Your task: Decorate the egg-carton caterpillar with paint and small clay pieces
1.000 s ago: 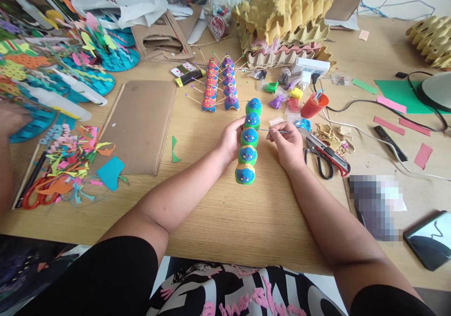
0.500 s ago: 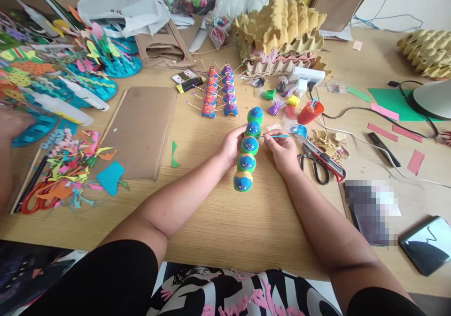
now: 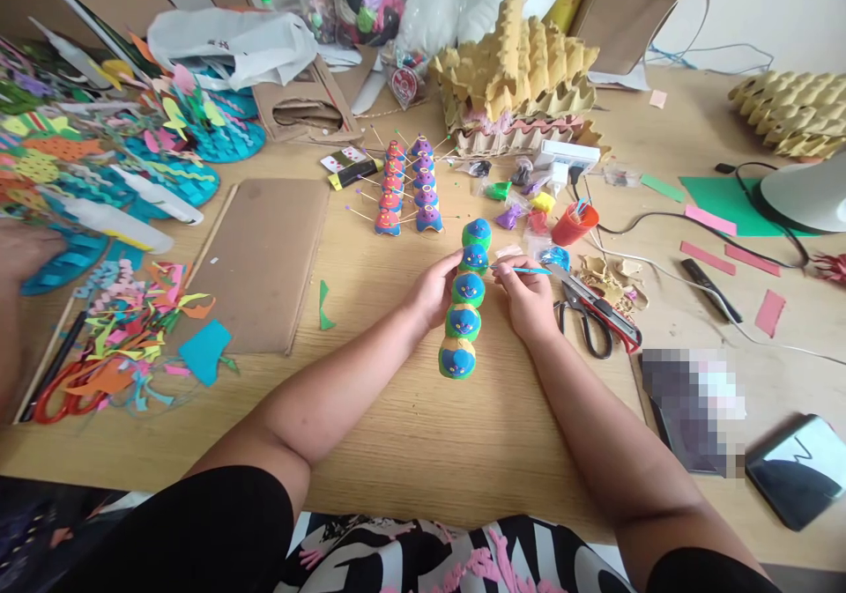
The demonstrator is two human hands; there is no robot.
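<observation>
A row of egg-carton cups (image 3: 469, 290), coloured blue and green with small smiling faces, stretches upright through the middle of the view. My left hand (image 3: 436, 289) grips its left side near the second and third cups. Between the fingertips of my right hand (image 3: 529, 298) is a thin blue stick tool (image 3: 532, 270), its tip close to the second cup's right edge. Whether the tip touches the cup I cannot tell. Behind the row stand a red egg-carton strip (image 3: 391, 189) and a purple one (image 3: 426, 186), both with pins sticking out.
Scissors (image 3: 591, 329) and a red utility knife (image 3: 612, 315) lie right of my right hand. An orange cup (image 3: 574, 223) stands behind them. Cardboard (image 3: 257, 267) and paper scraps (image 3: 149, 320) lie left. Another person's hand (image 3: 26, 254) is at the far left.
The whole view has shifted slightly, with the table appearing a little lower. Both hands keep their holds; the tool's tip stays near the second cup.
</observation>
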